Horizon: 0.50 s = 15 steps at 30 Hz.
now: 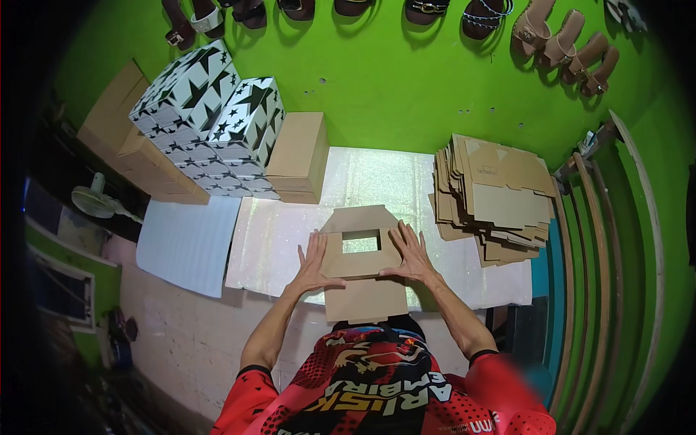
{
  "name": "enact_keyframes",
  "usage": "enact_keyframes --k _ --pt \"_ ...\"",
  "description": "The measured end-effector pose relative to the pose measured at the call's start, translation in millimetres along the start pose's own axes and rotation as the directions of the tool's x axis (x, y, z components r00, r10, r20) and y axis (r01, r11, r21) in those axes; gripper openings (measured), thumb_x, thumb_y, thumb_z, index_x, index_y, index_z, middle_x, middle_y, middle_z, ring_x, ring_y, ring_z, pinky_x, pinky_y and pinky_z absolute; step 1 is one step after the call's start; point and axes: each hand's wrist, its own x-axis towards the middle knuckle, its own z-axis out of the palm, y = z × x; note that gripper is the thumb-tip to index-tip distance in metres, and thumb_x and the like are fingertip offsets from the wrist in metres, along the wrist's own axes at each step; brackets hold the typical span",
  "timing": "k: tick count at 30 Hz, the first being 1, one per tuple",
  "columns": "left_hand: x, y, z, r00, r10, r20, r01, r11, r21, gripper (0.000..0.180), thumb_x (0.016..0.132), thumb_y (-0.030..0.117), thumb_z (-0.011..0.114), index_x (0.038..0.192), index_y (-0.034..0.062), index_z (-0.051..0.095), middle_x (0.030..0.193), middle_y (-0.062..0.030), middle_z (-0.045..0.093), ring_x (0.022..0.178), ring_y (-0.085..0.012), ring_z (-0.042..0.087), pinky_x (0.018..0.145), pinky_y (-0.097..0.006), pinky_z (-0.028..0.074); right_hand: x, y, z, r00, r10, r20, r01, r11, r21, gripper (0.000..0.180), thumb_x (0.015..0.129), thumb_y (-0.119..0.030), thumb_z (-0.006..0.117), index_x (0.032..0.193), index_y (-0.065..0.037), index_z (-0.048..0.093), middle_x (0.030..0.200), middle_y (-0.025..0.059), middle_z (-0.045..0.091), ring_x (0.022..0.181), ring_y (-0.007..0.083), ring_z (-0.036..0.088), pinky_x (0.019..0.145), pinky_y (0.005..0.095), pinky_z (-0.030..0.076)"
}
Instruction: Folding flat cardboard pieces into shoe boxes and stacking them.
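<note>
A brown cardboard box point(349, 263), partly folded, sits in front of me at the near edge of the table. Through its open middle the pale table cover shows. One flap point(366, 299) hangs toward my body, and another flap point(362, 215) lies out on the far side. My left hand point(313, 262) grips the box's left side, fingers spread along the wall and thumb on the near edge. On the right side my right hand point(410, 255) holds it the same way, its fingers pointing away from me and its thumb across the near edge.
A stack of flat cardboard blanks point(500, 181) lies at the right. Star-patterned boxes point(196, 109) and plain brown boxes point(297, 156) are piled at the back left. Sandals point(351, 6) hang on the green wall. A white fan point(98, 197) stands at the left, wooden rails point(594, 268) at the right.
</note>
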Motion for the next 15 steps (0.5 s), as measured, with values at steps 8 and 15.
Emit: enact_keyframes --k 8,15 --pt "15 -3 -26 0.997 0.021 0.078 -0.025 0.998 0.054 0.172 0.044 0.080 0.090 0.170 0.0109 -0.005 0.175 -0.0238 0.004 0.162 -0.0425 -0.003 0.120 -0.075 -0.007 20 1 -29 0.994 -0.048 0.098 0.048 0.999 -0.001 0.151 0.054 -0.083 0.084 0.170 -0.014 0.015 0.173 0.0212 0.019 0.160 0.0433 0.014 0.127 0.0665 0.002" --pt "5 -1 -23 0.999 0.031 0.020 -0.031 0.999 0.018 0.157 0.053 0.078 0.089 0.171 0.0170 0.005 0.174 -0.0208 0.011 0.162 -0.0427 0.003 0.120 -0.077 -0.003 1 15 -21 0.985 -0.170 -0.036 0.161 0.971 -0.174 0.130 0.067 -0.087 0.072 0.167 -0.015 0.027 0.166 0.0114 0.038 0.157 0.0381 0.027 0.126 0.0705 -0.002"
